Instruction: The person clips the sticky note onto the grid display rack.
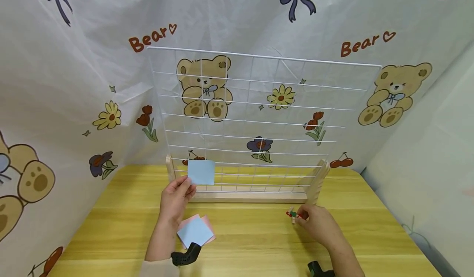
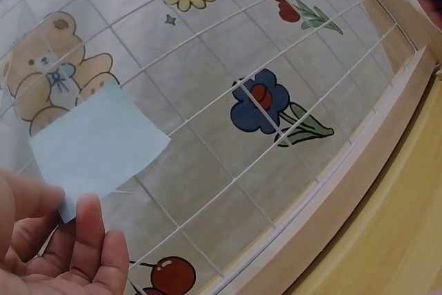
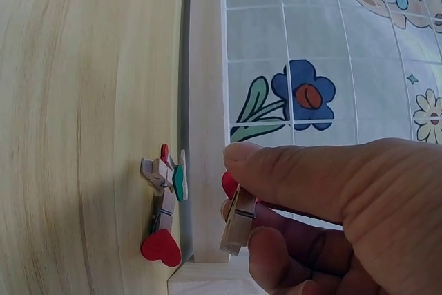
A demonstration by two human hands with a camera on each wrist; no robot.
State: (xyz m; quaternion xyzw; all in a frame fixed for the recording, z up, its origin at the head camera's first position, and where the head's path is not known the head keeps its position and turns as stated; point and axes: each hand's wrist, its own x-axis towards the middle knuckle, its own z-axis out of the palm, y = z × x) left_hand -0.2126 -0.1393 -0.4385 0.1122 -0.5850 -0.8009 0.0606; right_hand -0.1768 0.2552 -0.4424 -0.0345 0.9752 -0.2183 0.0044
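My left hand [image 1: 173, 199] pinches a light blue paper sheet [image 1: 201, 172] by its lower left corner. In the head view the sheet overlaps the lower left of a white wire grid [image 1: 255, 56]; whether it touches the wires I cannot tell. Near the rack's right end, my right hand [image 1: 320, 225] grips a small wooden clothespin [image 3: 239, 224] with a red piece, between thumb and fingers. Beside it on the table lie more small clothespins [image 3: 163, 206], one with a red heart [image 3: 161, 247] and one with a green decoration [image 3: 179, 183].
The grid stands in a wooden base [image 1: 252, 197] with a side support [image 1: 317, 182] at the right. Blue and pink paper sheets [image 1: 195, 231] lie stacked on the wooden table [image 1: 252, 244] near my left forearm. A bear-print cloth [image 1: 244, 17] hangs behind.
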